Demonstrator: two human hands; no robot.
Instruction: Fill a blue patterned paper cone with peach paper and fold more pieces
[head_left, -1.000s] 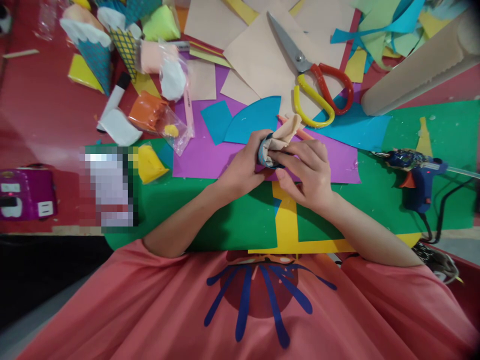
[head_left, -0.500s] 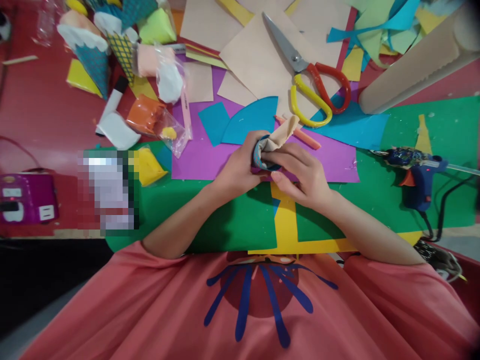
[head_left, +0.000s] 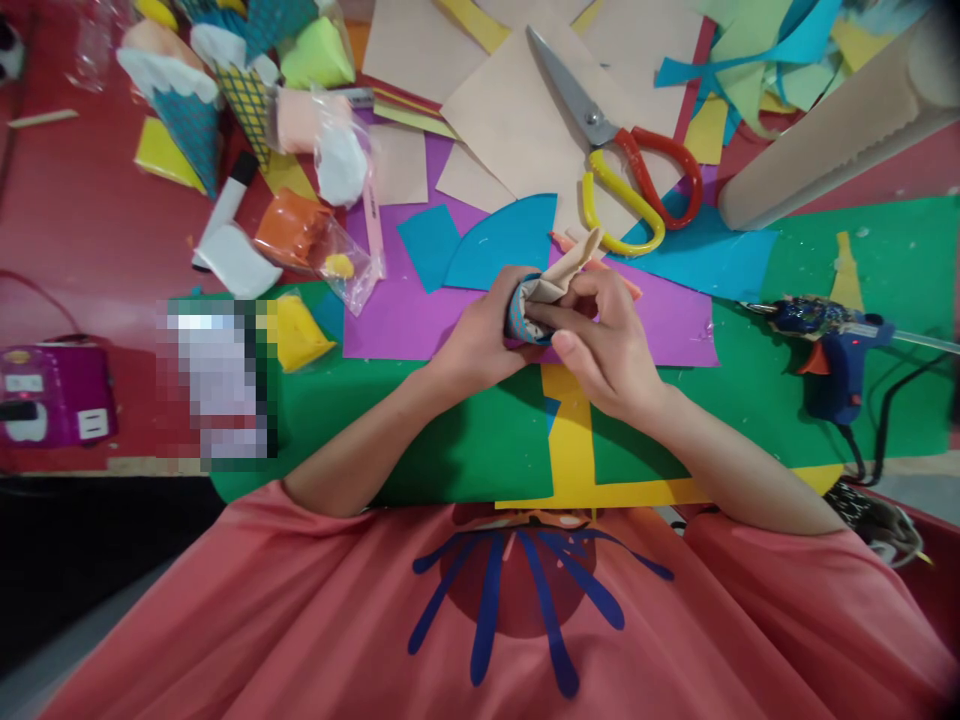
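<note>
My left hand (head_left: 491, 325) is wrapped around a small blue patterned paper cone (head_left: 515, 318), its round mouth tipped up toward me. Crumpled beige paper (head_left: 564, 278) lines the cone, and one end sticks out at the upper right. Bent over the rim, my right hand (head_left: 611, 345) has a finger pushed inside against the beige paper while other fingers curl around the part sticking out. The cone's lower end is hidden by my hands. Beneath them lies a purple sheet (head_left: 420, 322) on a green mat (head_left: 450, 430).
Scissors (head_left: 600, 130) with red and yellow handles lie beyond my hands. A hot glue gun (head_left: 836, 360) rests at right near a tall beige roll (head_left: 817, 140). Finished-looking cones (head_left: 184, 120), bagged orange clay (head_left: 292, 228) and a purple power strip (head_left: 56, 395) are at left.
My right hand's fingers have bent more and reached deeper into the cone, with the knuckles raised. The beige paper's free end looks narrower. My left hand stays around the cone.
</note>
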